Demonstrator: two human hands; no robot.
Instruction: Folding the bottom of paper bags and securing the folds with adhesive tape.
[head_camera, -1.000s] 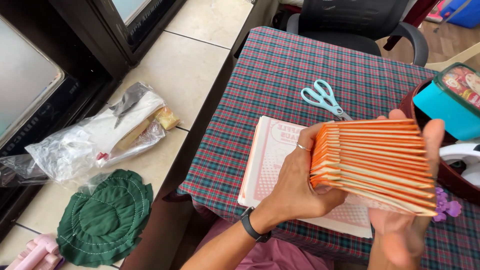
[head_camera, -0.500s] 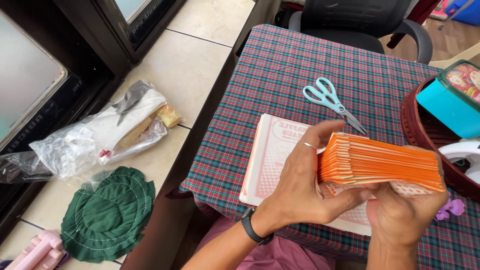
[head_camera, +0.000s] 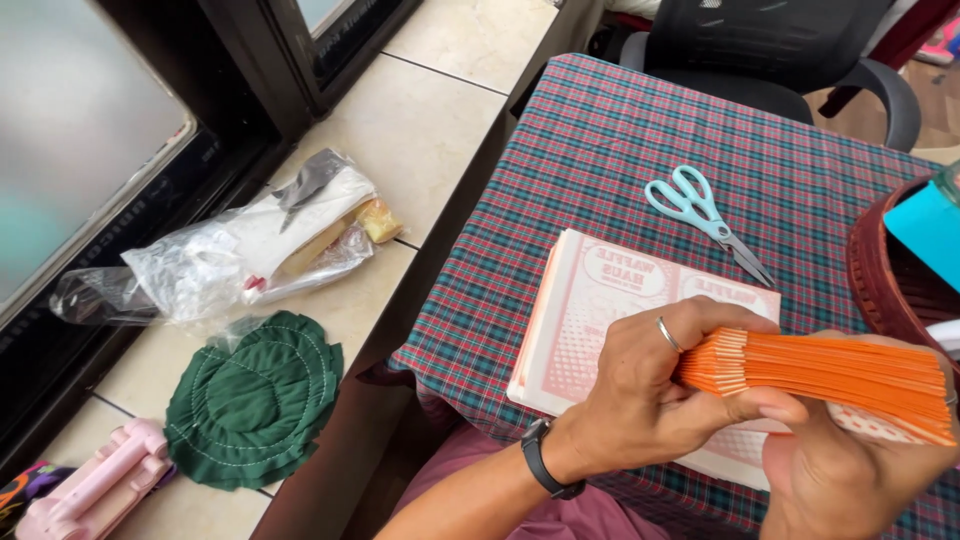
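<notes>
Both my hands hold a thick stack of orange paper sheets (head_camera: 830, 375) above the table. My left hand (head_camera: 650, 395), with a ring and a black wristband, pinches the stack's left end between thumb and fingers. My right hand (head_camera: 840, 470) supports the stack from below at the lower right. Under the hands lies a flat pile of printed pink-and-white sheets (head_camera: 590, 320) on the plaid tablecloth (head_camera: 620, 140).
Light-blue scissors (head_camera: 700, 215) lie beyond the pile. A dark red basket (head_camera: 880, 270) holding a blue box stands at the right edge. On the tiled ledge to the left are a clear plastic bag (head_camera: 240, 250), a green cloth (head_camera: 255, 400) and a pink object (head_camera: 95, 495). A black office chair (head_camera: 770, 50) stands behind the table.
The orange stack has tipped from nearly edge-on and high to lower and flatter. My left hand slid to its left end and my right hand moved beneath it.
</notes>
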